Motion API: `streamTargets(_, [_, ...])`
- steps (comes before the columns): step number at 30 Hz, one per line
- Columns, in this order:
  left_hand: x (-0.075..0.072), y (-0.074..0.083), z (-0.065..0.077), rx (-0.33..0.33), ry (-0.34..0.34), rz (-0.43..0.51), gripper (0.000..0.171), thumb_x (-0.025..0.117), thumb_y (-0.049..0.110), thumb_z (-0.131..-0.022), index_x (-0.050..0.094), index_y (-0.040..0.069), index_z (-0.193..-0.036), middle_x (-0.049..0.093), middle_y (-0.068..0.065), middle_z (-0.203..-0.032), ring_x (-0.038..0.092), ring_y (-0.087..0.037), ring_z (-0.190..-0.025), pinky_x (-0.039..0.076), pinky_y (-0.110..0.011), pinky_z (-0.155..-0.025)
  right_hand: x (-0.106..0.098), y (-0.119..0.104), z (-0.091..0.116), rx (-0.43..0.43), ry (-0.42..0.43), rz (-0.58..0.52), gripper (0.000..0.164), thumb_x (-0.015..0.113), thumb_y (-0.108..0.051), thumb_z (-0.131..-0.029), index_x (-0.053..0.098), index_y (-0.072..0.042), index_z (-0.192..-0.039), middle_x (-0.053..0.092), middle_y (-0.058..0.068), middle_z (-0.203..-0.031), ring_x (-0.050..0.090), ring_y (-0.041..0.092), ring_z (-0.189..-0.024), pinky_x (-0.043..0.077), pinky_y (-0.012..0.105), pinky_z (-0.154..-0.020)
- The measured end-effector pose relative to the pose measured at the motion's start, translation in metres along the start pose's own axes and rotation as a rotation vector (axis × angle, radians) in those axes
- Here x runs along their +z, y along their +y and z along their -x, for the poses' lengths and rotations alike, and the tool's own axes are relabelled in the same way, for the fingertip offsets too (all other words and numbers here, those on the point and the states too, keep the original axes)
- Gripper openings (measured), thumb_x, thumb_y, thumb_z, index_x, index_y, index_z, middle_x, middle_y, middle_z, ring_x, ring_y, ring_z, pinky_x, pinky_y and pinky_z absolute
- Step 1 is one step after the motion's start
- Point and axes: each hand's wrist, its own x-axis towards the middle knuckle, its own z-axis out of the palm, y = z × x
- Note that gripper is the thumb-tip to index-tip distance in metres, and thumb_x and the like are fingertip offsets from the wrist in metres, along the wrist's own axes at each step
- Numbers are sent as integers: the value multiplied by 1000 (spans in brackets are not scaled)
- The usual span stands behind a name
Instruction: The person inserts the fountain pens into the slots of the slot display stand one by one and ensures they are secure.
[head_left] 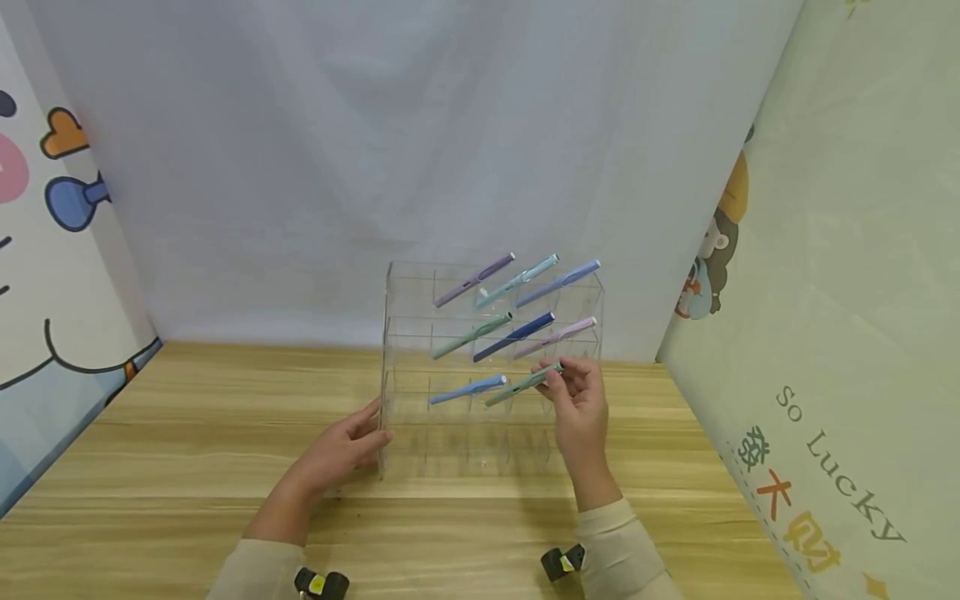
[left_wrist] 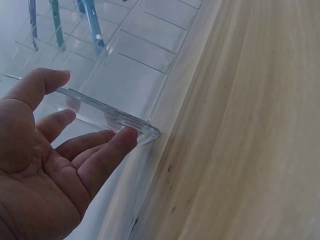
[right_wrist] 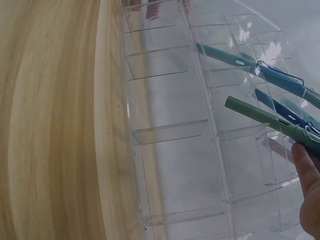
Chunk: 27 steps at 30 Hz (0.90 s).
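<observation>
A clear acrylic pen rack stands upright on the wooden table, with slanted pens in its tiers. Between its thumb and fingers my right hand pinches a pale green pen in the third tier, right of a light blue pen. In the right wrist view, the thumb presses against the green pen near its clip. My left hand holds the rack's left side panel. The left wrist view has its thumb on one side of the panel edge and its fingers on the other.
Above are purple, aqua and periwinkle pens, then green, dark blue and pink ones. A pale curtain hangs behind the table; printed panels flank it.
</observation>
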Motion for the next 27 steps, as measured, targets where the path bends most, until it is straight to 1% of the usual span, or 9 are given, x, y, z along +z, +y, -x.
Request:
streamTargets(3, [0,0,0,0,-2,5,72,60,37,-98,22,24,-158,35,-19,-156,48,-38,-133,50,-47,-101,2,2,1,13,-9,-4,30,54,-5,-100,43,13,-120,58,37,-115,67,38,-103,57,34,-86])
streamTargets(9, [-1,0,0,1,-6,4,70,59,36,-99,22,25,-158,34,-20,-156,48,-38,-134,49,-47,-101,5,4,3,23,-6,-24,31,56,-3,-99,44,17,-119,58,37,-113,70,21,-101,57,36,-86])
streamTargets(13, [-1,1,0,3,-12,4,71,59,36,-99,21,25,-158,33,-20,-157,47,-38,-134,49,-47,-102,4,3,4,25,-12,-14,32,56,-4,-99,44,18,-119,58,37,-112,69,18,-99,57,35,-86])
streamTargets(18, [0,2,0,-6,-11,-6,71,58,35,-99,20,24,-158,32,-20,-157,48,-38,-133,48,-48,-102,4,1,4,39,-19,23,32,56,-5,-99,46,18,-118,58,34,-112,69,15,-98,57,31,-86])
streamTargets(23, [0,2,0,-7,-8,-8,71,59,36,-99,21,24,-158,33,-20,-156,49,-38,-133,48,-49,-102,4,3,4,51,-22,12,31,57,-4,-98,47,19,-116,59,36,-112,69,15,-98,57,31,-85])
streamTargets(27, [0,1,0,-2,-8,-7,74,60,39,-98,21,24,-158,33,-20,-156,49,-38,-132,48,-49,-102,3,3,3,55,-28,17,32,57,-4,-98,47,19,-117,59,35,-112,69,15,-98,57,31,-86])
